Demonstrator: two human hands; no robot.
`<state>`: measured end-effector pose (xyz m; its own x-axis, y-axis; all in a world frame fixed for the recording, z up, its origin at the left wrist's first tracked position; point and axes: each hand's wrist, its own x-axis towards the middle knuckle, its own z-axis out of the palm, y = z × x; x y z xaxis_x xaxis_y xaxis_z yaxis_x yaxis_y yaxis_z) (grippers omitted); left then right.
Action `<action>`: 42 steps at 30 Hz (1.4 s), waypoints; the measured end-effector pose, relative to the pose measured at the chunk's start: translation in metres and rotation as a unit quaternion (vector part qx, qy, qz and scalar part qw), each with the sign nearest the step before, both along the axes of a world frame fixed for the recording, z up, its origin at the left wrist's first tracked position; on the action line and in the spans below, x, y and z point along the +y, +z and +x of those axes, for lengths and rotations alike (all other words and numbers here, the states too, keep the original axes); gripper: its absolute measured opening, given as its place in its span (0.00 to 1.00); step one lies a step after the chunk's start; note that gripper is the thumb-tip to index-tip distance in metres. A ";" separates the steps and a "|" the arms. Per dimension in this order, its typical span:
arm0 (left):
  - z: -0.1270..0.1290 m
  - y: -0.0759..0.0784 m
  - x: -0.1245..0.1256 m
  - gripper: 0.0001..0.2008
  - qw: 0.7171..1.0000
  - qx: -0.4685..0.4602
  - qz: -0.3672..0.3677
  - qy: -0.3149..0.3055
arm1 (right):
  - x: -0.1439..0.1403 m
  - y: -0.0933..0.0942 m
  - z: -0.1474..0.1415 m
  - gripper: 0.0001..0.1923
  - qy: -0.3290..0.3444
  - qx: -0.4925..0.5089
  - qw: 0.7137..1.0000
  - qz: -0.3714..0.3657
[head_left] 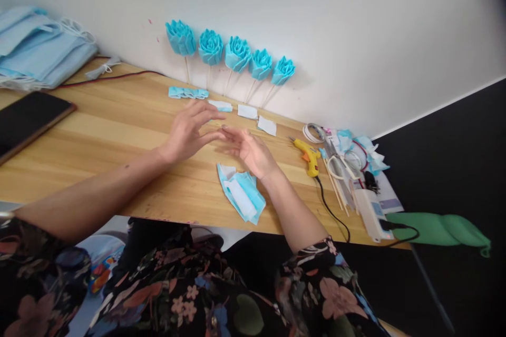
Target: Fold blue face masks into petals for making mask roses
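At the table (126, 116), see five flowers (237, 54) seemingly finished, cut pieces (247, 111) unassembled, left hand (190, 129) and right hand (253, 154) loosely spread, apparently empty.

On the worktop (118, 116), flowers (237, 53) stand upper centre, behind small pieces (247, 111); phone (31, 118) far left, glue gun (311, 158) right.

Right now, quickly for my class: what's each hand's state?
Left hand: open, fingers gently curved, nothing visibly held.
Right hand: loosely open; whether its fingertips hold anything small cannot be told.
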<state>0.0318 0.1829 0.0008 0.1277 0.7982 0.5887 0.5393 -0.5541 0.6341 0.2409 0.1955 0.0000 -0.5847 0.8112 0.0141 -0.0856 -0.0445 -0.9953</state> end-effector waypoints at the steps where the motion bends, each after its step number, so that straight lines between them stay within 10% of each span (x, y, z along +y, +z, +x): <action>1: 0.001 0.000 -0.002 0.15 1.000 0.006 0.005 -0.007 | 0.000 0.000 0.000 0.30 0.013 0.005 1.000 -0.004; 13: 0.002 -0.001 -0.003 0.11 0.998 0.019 0.039 -0.055 | 0.001 -0.008 0.004 0.29 0.045 0.017 0.998 -0.037; 28: 0.001 0.006 -0.007 0.18 0.976 -0.124 -0.152 -0.099 | 0.000 0.001 0.005 0.32 0.030 0.021 0.999 -0.038; 42: -0.001 -0.004 -0.001 0.08 0.992 -0.063 0.106 -0.029 | 0.017 -0.003 0.008 0.23 -0.104 0.092 0.983 -0.122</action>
<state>0.0309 0.1824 -0.0035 0.0857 0.6483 0.7565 0.4265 -0.7101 0.5602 0.2490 0.2130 -0.0028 -0.4114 0.9054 -0.1048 -0.2962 -0.2416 -0.9241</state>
